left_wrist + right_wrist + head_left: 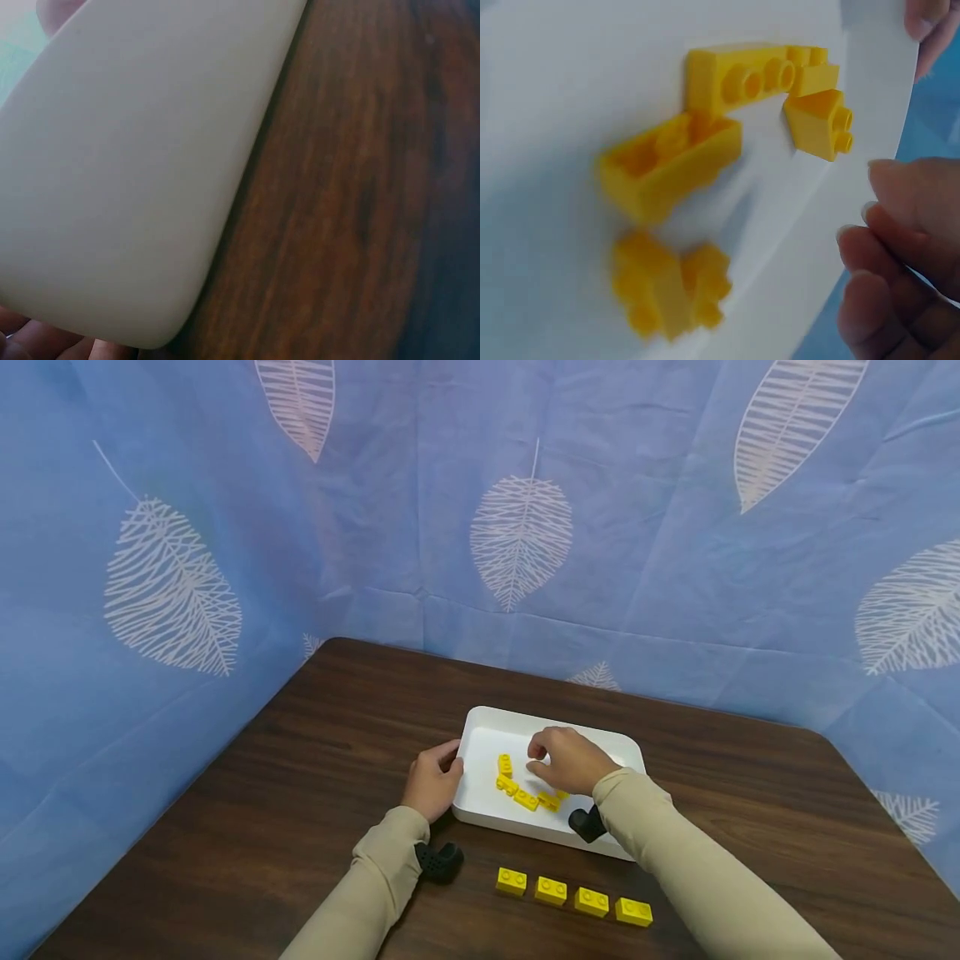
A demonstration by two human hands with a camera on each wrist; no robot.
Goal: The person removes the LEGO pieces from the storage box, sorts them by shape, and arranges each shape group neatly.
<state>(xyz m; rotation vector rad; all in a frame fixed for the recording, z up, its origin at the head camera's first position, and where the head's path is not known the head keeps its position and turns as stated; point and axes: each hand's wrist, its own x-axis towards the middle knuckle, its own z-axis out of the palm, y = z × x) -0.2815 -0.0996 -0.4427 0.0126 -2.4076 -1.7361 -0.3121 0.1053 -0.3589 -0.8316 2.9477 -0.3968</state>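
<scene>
A white tray point(491, 817) holds several yellow toy bricks point(527, 800), lying in a curved line near its front left, some on their sides or upside down. My left hand point(433, 781) grips the tray's left edge, with the thumb at the rim and the fingers along the outer wall. Over the middle of the tray is my right hand point(573, 760), its fingers loosely bent with a gap between thumb and forefinger. Nothing shows between the right fingertips point(866, 292) in the right wrist view, where the bricks point(705, 142) lie beside them.
Several more yellow bricks point(551, 891) stand studs up in a spaced row on the dark wood table point(315, 793), in front of the tray. A blue curtain point(420, 527) with white leaf prints hangs behind and left of the table.
</scene>
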